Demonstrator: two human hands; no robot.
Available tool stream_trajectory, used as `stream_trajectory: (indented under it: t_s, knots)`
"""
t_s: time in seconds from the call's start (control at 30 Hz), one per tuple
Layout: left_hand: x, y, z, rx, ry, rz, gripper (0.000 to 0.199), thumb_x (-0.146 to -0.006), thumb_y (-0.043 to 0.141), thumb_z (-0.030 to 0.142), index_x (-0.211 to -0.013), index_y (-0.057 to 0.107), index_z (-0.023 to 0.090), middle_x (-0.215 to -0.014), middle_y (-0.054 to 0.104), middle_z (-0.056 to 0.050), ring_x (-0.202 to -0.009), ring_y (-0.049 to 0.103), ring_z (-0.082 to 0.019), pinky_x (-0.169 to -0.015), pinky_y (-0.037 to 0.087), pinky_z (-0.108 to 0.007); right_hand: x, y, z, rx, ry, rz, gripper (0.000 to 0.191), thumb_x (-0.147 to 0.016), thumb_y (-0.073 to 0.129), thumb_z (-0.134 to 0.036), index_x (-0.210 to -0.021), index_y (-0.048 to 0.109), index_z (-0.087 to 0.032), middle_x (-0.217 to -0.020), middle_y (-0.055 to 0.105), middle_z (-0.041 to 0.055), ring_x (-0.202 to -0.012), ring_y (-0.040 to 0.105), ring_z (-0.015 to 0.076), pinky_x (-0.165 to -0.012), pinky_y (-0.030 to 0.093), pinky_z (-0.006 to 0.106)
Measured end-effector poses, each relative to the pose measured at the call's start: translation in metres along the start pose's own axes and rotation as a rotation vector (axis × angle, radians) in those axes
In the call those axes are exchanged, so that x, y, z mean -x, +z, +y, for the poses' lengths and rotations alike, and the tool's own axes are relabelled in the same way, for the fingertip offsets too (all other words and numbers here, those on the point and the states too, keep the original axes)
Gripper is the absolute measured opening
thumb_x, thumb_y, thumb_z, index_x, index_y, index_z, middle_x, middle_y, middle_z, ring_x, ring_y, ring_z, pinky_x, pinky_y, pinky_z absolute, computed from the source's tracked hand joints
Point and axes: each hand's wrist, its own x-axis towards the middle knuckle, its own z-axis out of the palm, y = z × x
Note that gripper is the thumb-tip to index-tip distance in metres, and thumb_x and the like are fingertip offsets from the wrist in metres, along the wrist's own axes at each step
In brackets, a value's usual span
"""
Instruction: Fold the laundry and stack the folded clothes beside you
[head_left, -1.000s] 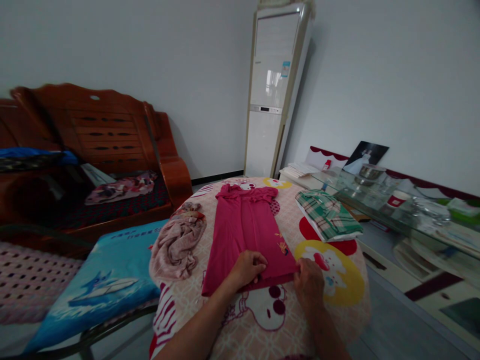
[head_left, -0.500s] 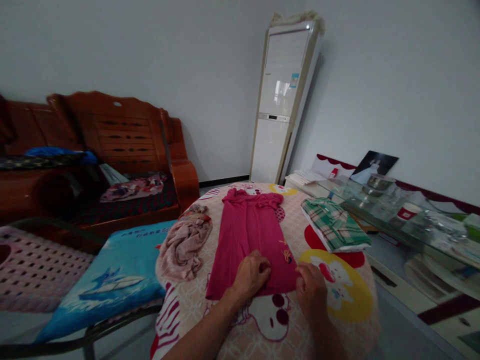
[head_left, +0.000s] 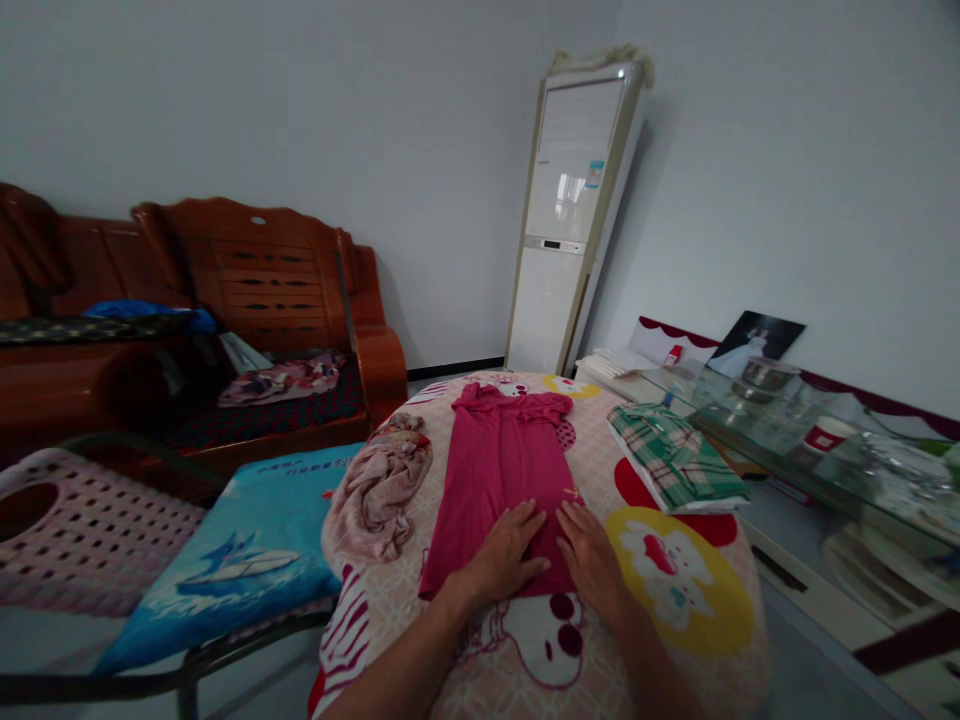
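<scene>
A magenta short-sleeved shirt (head_left: 499, 470) lies spread on the patterned tablecloth (head_left: 442, 680), its collar end away from me and its hem close by. My left hand (head_left: 508, 550) rests on the lower middle of the fabric, fingers stretched out. My right hand (head_left: 589, 550) lies flat over the shirt's lower right edge, covering most of the small embroidery there. Left of the shirt sits a crumpled dusty-pink garment (head_left: 382, 490). On the right is a folded green plaid shirt (head_left: 675, 455).
A blue cushion (head_left: 247, 540) lies on a chair at the left, beside a pink woven backrest (head_left: 82, 530). A wooden sofa (head_left: 270, 270) holds clothes. At the right, a glass-topped cabinet (head_left: 780, 430) bears a paper cup (head_left: 823, 440). An air conditioner (head_left: 562, 220) stands behind.
Both hands have gone from curled fingers to flattened ones on the shirt. My right hand has moved left, onto the fabric, and the shirt's right side now lies further in.
</scene>
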Motion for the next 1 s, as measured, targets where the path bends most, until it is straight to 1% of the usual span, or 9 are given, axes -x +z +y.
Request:
stream_trajectory:
  t_s: [0.13,0.2,0.27,0.33,0.43,0.53,0.67,0.8,1.0]
  knots:
    - [0.013,-0.033,0.006,0.032,-0.034,0.037,0.041,-0.077,0.068,0.032,-0.114,0.062,0.018,-0.121,0.062,-0.01,-0.114,0.056,-0.024,-0.097,0.042,-0.033,0.009,-0.03,-0.012,-0.128,-0.001,-0.1,0.035,-0.085,0.047,-0.015,-0.114,0.067,-0.019,-0.115,0.068,0.0107,-0.109,0.06,0.023,-0.096,0.048,0.043]
    - [0.023,-0.046,0.009,-0.028,-0.077,-0.037,0.023,-0.075,0.069,0.031,-0.095,0.066,0.019,-0.098,0.067,-0.005,-0.094,0.061,-0.021,-0.085,0.045,-0.029,0.016,-0.044,-0.021,-0.17,-0.002,-0.242,0.034,-0.082,0.049,-0.014,-0.11,0.069,-0.02,-0.108,0.069,0.0083,-0.101,0.062,0.0209,-0.092,0.049,0.038]
    - [0.033,-0.053,0.012,-0.094,-0.098,-0.143,0.02,-0.072,0.071,0.03,-0.087,0.064,0.019,-0.09,0.066,-0.002,-0.085,0.06,-0.019,-0.077,0.044,-0.027,0.022,-0.054,-0.03,-0.158,-0.007,-0.356,0.041,-0.078,0.05,-0.01,-0.113,0.067,-0.021,-0.112,0.067,0.0071,-0.103,0.059,0.0205,-0.093,0.046,0.035]
    - [0.043,-0.052,0.013,-0.143,-0.081,-0.2,0.024,-0.069,0.071,0.025,-0.091,0.062,0.02,-0.093,0.064,-0.002,-0.085,0.059,-0.019,-0.073,0.043,-0.026,0.026,-0.058,-0.037,-0.112,-0.024,-0.418,0.05,-0.074,0.049,-0.005,-0.119,0.064,-0.021,-0.117,0.064,0.007,-0.106,0.055,0.0209,-0.095,0.043,0.034]
    - [0.055,-0.043,0.011,-0.169,-0.029,-0.165,0.03,-0.071,0.064,0.016,-0.1,0.058,0.021,-0.101,0.06,-0.003,-0.093,0.057,-0.019,-0.077,0.043,-0.026,0.028,-0.052,-0.04,-0.033,-0.045,-0.421,0.051,-0.075,0.046,-0.003,-0.121,0.062,-0.018,-0.115,0.063,0.0079,-0.104,0.053,0.0214,-0.092,0.042,0.033]
    - [0.06,-0.029,0.006,-0.183,0.01,-0.091,0.031,-0.074,0.055,0.007,-0.103,0.055,0.02,-0.104,0.059,-0.005,-0.097,0.055,-0.019,-0.081,0.043,-0.026,0.03,-0.04,-0.037,0.032,-0.078,-0.348,0.04,-0.08,0.046,-0.005,-0.113,0.065,-0.018,-0.108,0.064,0.0081,-0.097,0.053,0.0213,-0.086,0.041,0.032]
    - [0.059,-0.013,-0.006,-0.193,0.005,0.003,0.018,-0.079,0.05,0.008,-0.091,0.057,0.019,-0.095,0.06,-0.005,-0.089,0.055,-0.018,-0.079,0.043,-0.027,0.028,-0.029,-0.034,0.068,-0.118,-0.228,0.025,-0.085,0.048,-0.009,-0.096,0.068,-0.018,-0.092,0.064,0.0069,-0.086,0.051,0.0211,-0.078,0.038,0.032]
    - [0.052,-0.019,-0.019,-0.107,0.051,0.048,0.032,-0.079,0.043,0.0,-0.098,0.061,0.018,-0.095,0.064,-0.005,-0.091,0.058,-0.017,-0.084,0.044,-0.027,0.006,-0.038,-0.036,0.026,-0.079,-0.243,0.019,-0.083,0.049,-0.01,-0.075,0.065,-0.018,-0.079,0.061,0.0047,-0.078,0.05,0.0191,-0.072,0.034,0.031]
    - [0.002,-0.082,-0.02,-0.201,0.029,0.042,0.044,-0.072,0.041,-0.004,-0.101,0.067,0.018,-0.101,0.069,-0.006,-0.094,0.061,-0.018,-0.089,0.045,-0.03,-0.078,-0.058,-0.034,0.097,-0.032,-0.257,0.024,-0.078,0.048,-0.006,-0.082,0.068,-0.018,-0.085,0.064,0.0064,-0.085,0.054,0.0192,-0.078,0.034,0.03]
